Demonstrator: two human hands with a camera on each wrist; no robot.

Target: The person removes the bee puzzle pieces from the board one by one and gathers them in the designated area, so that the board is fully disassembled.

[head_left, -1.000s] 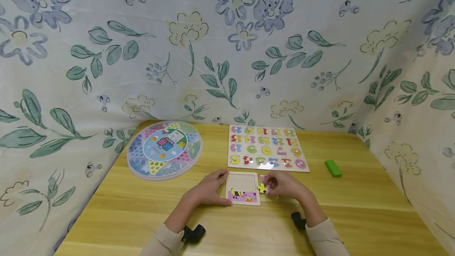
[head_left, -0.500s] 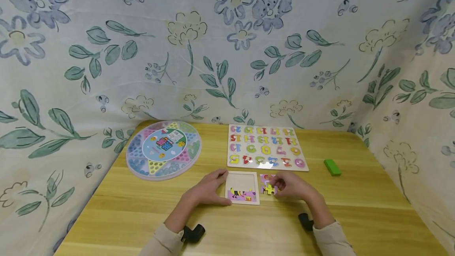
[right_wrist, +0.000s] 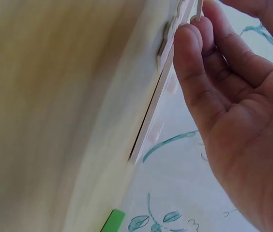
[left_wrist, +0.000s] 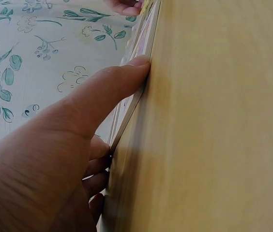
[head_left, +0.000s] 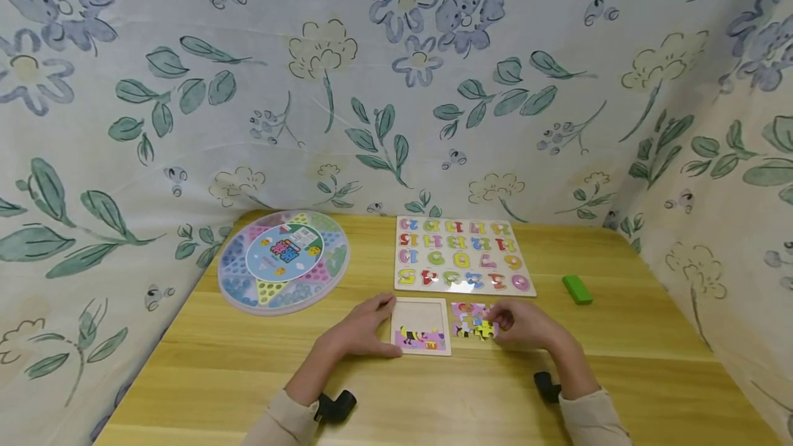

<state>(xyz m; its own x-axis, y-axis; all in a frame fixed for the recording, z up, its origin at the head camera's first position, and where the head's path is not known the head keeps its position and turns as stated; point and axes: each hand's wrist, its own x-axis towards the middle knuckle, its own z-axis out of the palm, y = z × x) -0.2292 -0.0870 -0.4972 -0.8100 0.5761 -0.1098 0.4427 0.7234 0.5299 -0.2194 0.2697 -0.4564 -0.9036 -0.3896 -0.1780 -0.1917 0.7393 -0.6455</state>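
In the head view, a small square wooden puzzle tray lies on the table, its lower part filled with a bee picture on pink. My left hand holds the tray's left side, thumb at the near corner and fingers at the far one. The thumb presses along its edge in the left wrist view. Right of the tray lies a cluster of jigsaw pieces in pink and yellow. My right hand is at the cluster's right side. Its fingertips pinch a thin puzzle piece, seen edge-on in the right wrist view.
Behind the tray lies a number puzzle board. A round Chinese checkers board lies at the back left. A green block sits on the right of the wooden table. Floral cloth hangs behind the table.
My right hand has moved right, away from the tray, and more of the jigsaw pieces now show. The yellow piece has shifted right too. My left hand stays on the tray.
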